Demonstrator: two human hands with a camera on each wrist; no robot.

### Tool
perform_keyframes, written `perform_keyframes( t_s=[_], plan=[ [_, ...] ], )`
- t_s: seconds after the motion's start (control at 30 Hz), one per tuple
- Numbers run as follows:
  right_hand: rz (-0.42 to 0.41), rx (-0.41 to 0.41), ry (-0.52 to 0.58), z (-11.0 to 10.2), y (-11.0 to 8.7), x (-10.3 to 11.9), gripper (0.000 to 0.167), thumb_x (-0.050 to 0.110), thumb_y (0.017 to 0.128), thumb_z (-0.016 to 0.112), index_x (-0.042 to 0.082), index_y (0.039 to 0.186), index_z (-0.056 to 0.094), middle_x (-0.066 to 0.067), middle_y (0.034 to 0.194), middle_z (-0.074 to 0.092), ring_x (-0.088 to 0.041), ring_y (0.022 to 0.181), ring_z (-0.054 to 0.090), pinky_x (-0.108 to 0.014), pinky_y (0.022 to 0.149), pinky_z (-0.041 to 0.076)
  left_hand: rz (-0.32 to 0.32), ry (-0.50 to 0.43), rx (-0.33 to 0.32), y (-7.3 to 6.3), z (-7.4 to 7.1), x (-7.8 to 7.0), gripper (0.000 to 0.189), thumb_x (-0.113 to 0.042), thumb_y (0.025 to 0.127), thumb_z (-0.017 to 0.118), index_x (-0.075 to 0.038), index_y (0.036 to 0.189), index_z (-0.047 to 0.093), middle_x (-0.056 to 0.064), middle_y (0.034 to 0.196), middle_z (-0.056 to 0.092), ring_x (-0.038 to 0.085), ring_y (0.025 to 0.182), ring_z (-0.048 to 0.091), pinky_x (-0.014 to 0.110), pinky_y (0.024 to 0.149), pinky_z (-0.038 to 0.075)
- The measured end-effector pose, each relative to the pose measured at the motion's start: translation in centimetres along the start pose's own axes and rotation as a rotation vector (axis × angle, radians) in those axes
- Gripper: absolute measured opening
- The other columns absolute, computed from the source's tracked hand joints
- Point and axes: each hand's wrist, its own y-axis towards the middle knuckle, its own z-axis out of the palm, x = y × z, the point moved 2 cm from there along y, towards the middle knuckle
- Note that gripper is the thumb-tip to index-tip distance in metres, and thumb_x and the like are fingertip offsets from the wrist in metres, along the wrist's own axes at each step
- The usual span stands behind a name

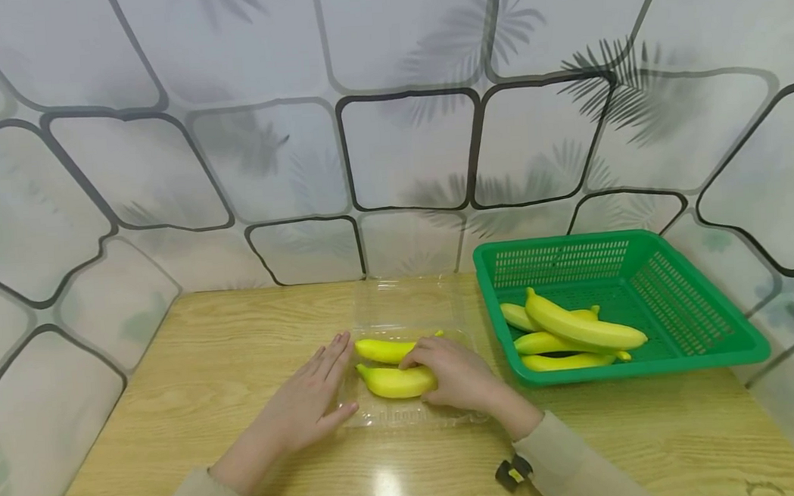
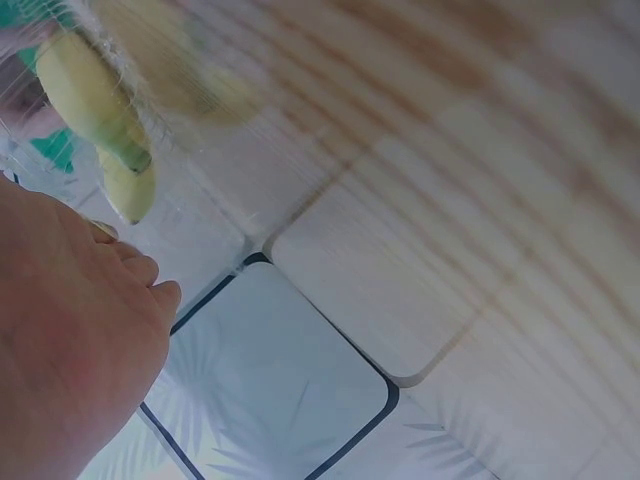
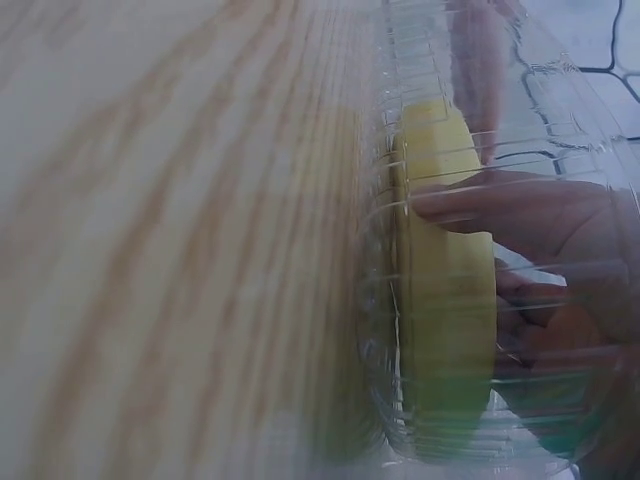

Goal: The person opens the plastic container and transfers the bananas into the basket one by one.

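A clear plastic clamshell box (image 1: 414,415) lies on the table with its lid (image 1: 407,302) folded back toward the wall. Two yellow bananas sit in it side by side, a farther banana (image 1: 381,350) and a nearer banana (image 1: 393,382). My right hand (image 1: 461,374) grips the right end of the nearer one; through the box wall, the right wrist view shows the thumb against this banana (image 3: 445,300). At the box's left edge rests my left hand (image 1: 306,405), fingers straight and holding nothing. Both bananas' right ends are partly hidden by the right hand.
To the right stands a green plastic basket (image 1: 715,319) with several bananas (image 1: 582,326) piled in its left part. A patterned wall (image 1: 405,153) rises behind the wooden table (image 1: 239,341). A small black object (image 1: 513,472) is by the right sleeve.
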Motion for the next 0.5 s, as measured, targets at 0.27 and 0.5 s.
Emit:
perform_keyframes(
  t_s=[0.27, 0.5],
  plan=[
    [-0.018, -0.004, -0.012, -0.08, -0.08, -0.02, 0.048, 0.011, 0.078, 0.089, 0.018, 0.124, 0.075, 0.001, 0.123, 0.072, -0.024, 0.118, 0.068, -0.047, 0.108, 0.058, -0.003, 0.003, 0.0, 0.01, 0.04, 0.02, 0.087, -0.046, 0.105, 0.058, 0.007, 0.165, 0.024, 0.024, 0.175, 0.02, 0.039, 0.163, 0.026, 0.051, 0.132, 0.028],
    [-0.017, -0.004, 0.005, -0.06, -0.07, -0.06, 0.048, 0.011, 0.078, 0.087, 0.018, 0.124, 0.075, 0.001, 0.124, 0.072, -0.025, 0.121, 0.067, -0.049, 0.111, 0.056, -0.01, -0.008, 0.01, 0.02, 0.13, 0.03, 0.087, -0.047, 0.105, 0.057, 0.007, 0.165, 0.024, 0.025, 0.175, 0.02, 0.039, 0.163, 0.026, 0.051, 0.132, 0.029]
  ],
)
